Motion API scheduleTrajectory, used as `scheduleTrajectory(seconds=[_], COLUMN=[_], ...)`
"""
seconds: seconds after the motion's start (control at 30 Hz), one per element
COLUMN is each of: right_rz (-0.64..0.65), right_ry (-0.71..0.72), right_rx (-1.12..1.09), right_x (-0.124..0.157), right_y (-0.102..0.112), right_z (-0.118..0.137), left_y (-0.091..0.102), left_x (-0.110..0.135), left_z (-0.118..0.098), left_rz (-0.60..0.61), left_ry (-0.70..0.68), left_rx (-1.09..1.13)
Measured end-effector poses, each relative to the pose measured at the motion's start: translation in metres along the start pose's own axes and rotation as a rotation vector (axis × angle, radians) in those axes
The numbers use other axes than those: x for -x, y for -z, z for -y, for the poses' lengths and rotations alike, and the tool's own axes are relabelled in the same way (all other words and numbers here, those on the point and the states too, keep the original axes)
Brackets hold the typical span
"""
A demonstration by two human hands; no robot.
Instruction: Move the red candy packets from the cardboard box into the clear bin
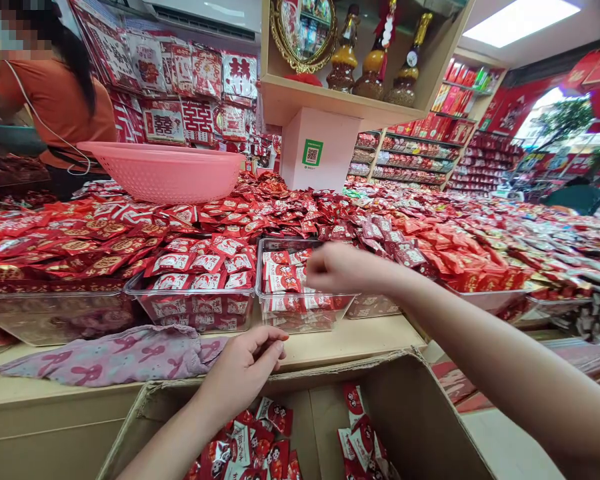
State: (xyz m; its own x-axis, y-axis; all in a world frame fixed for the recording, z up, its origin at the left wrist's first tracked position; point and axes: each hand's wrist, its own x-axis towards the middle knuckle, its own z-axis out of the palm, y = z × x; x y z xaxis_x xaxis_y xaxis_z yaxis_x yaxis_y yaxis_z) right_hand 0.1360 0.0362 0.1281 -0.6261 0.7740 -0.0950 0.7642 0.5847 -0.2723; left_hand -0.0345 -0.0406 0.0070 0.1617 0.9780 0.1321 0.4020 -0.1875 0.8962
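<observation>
Red-and-white candy packets (283, 281) are lining the clear bin (295, 325), others lying in the cardboard box (390, 400); left hand (250, 357) is hanging half-open, seemingly empty; right hand (336, 268) is blurring, grip unclear.

A blurred right hand (336, 268) over the clear rectangular plastic bin (300, 325) of red-and-white foil packets (281, 275), left hand (250, 357) above the brown cardboard box (405, 403)!

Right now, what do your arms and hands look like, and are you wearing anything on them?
My left hand and right hand wear no gloves. My forearms look slim and bare, with no sleeves covering them. I see no watch or bracelet. The right hand is blurry, so small details there can't be told.
</observation>
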Motion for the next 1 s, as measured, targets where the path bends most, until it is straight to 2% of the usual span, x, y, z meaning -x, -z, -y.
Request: scheduleTrajectory(seconds=[0.03,0.07,0.1,0.13,0.17,0.23,0.27,0.33,0.4,0.5,0.53,0.63,0.73,0.83,1.0], right_rz=[0.169,0.478,0.704,0.824,0.837,0.854,0.805,0.686,0.658,0.752,0.744,0.569,0.448,0.370,0.177], right_ry=[0.098,0.279,0.403,0.464,0.476,0.286,0.221,0.092,0.012,0.004,0.026,0.079,0.150,0.241,0.257], right_rx=[-0.051,-0.146,-0.184,-0.114,0.036,0.364,0.425,0.428,0.402,0.412,0.418,0.420,0.413,0.344,-0.162], right_x=[0.015,0.029,0.039,0.046,0.051,0.052,0.051,0.048,0.044,0.040,0.039,0.039,0.045,0.054,0.065], right_y=[-0.015,-0.035,-0.061,-0.090,-0.122,-0.184,-0.211,-0.252,-0.273,-0.279,-0.277,-0.263,-0.237,-0.201,-0.154], right_z=[0.008,0.014,0.017,0.018,0.015,0.000,-0.010,-0.030,-0.044,-0.049,-0.048,-0.040,-0.030,-0.019,-0.009], left_y=[0.000,0.000,0.000,-0.001,-0.001,-0.002,-0.002,-0.003,-0.003,-0.003,-0.003,-0.003,-0.002,-0.001,0.002], left_x=[0.000,-0.001,-0.001,-0.001,-0.001,0.000,0.000,0.001,0.001,0.000,0.000,0.000,0.001,0.003,0.005], left_z=[0.000,0.000,0.000,0.001,0.001,0.001,0.001,0.000,-0.001,-0.001,-0.001,0.001,0.001,-0.001,-0.004], left_rz=[0.002,0.003,0.002,0.001,0.000,0.005,0.012,0.025,0.034,0.029,0.023,0.004,-0.006,0.001,0.047], left_ry=[-0.005,-0.010,-0.012,-0.010,-0.004,0.017,0.029,0.042,0.036,0.030,0.031,0.027,0.026,0.024,-0.018], left_rx=[-0.010,-0.019,-0.027,-0.035,-0.040,-0.045,-0.045,-0.053,-0.078,-0.105,-0.106,-0.108,-0.087,-0.039,0.013])
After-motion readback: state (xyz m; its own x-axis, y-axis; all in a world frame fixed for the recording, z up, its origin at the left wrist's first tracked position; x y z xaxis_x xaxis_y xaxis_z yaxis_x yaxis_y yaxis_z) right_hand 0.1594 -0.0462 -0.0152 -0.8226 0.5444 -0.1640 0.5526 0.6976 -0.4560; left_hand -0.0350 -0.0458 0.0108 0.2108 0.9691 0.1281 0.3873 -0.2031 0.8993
